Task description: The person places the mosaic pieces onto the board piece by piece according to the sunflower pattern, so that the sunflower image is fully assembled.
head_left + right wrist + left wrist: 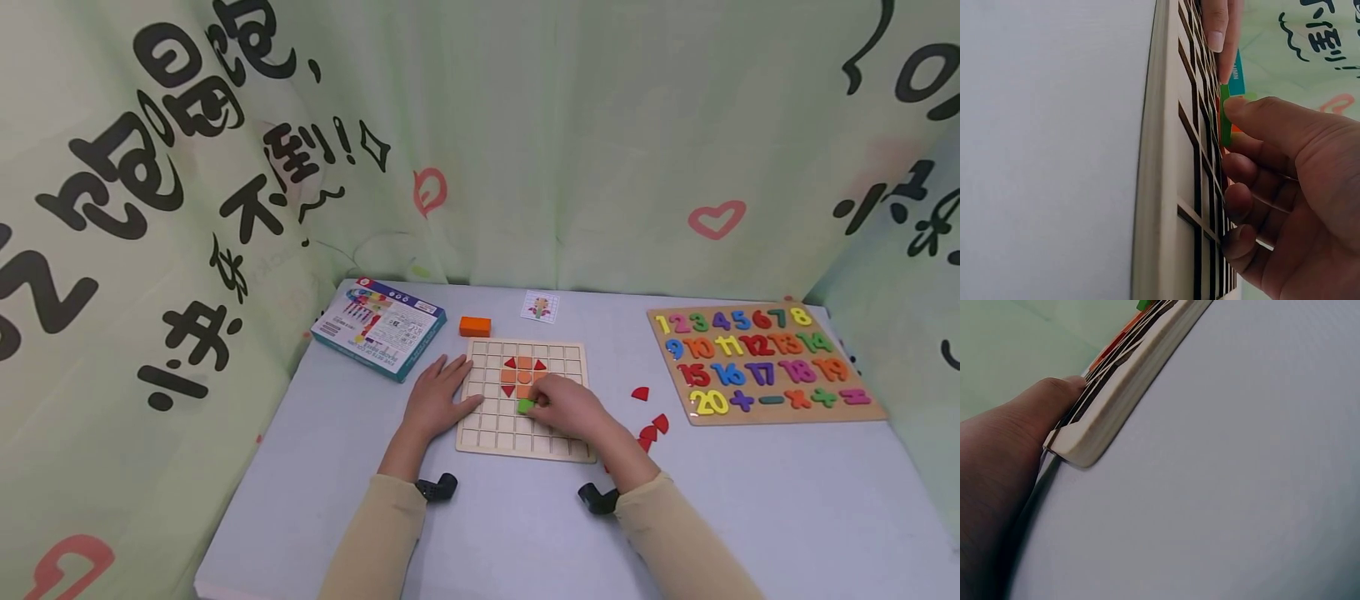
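A wooden grid board lies on the table, with orange tiles and red tiles set in its upper middle cells. My right hand pinches a green square tile between thumb and index finger, close over the cells just below the orange tiles. In the right wrist view its other fingers curl loosely near the board's surface. My left hand rests at the board's left edge with fingers extended, its thumb reaching over the rim in the left wrist view.
Several red pieces lie right of the board. Behind it are an orange block and a small picture card. A colourful box lies back left, and a number puzzle board at the right. Curtains surround the table.
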Demonstrator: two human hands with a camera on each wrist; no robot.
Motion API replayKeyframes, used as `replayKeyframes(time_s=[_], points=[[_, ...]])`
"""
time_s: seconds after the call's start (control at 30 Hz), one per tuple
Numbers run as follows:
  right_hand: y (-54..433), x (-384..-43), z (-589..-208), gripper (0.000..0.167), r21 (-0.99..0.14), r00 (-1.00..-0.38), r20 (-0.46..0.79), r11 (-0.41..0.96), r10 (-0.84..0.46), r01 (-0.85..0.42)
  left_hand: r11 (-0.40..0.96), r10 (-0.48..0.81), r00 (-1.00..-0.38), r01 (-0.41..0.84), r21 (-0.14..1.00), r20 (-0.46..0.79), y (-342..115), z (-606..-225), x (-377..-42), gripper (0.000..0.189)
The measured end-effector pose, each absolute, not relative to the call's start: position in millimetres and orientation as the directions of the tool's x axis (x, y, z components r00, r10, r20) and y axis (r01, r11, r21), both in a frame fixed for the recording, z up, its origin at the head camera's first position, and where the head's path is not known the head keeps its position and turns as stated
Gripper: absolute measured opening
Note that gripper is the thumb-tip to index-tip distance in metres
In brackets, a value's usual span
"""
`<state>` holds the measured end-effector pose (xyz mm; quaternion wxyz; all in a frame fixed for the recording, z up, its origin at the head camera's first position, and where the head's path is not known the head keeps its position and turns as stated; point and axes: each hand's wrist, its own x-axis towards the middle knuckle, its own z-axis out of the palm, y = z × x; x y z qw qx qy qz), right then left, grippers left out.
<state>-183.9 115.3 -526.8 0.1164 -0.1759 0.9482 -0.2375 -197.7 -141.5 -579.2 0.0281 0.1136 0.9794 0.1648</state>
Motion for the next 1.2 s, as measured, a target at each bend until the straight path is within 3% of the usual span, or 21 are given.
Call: replayKeyframes(time_s=[0.4, 1.2], points=[[110.2, -181.9, -528.2, 0.019, -0.426, -0.919, -0.132, 0.859, -0.370, -0.285, 0.923, 0.231, -0.973, 0.210, 0.322, -0.028, -140.9, -574.9, -197.2, 0.077], [113.8, -177.6, -520.8, 0.020, -0.438, -0.929, -0.111, 0.856, -0.354, -0.274, 0.920, 0.235, -0.972, 0.213, 0.328, -0.029, -141.1, -574.3, -196.3, 0.077]])
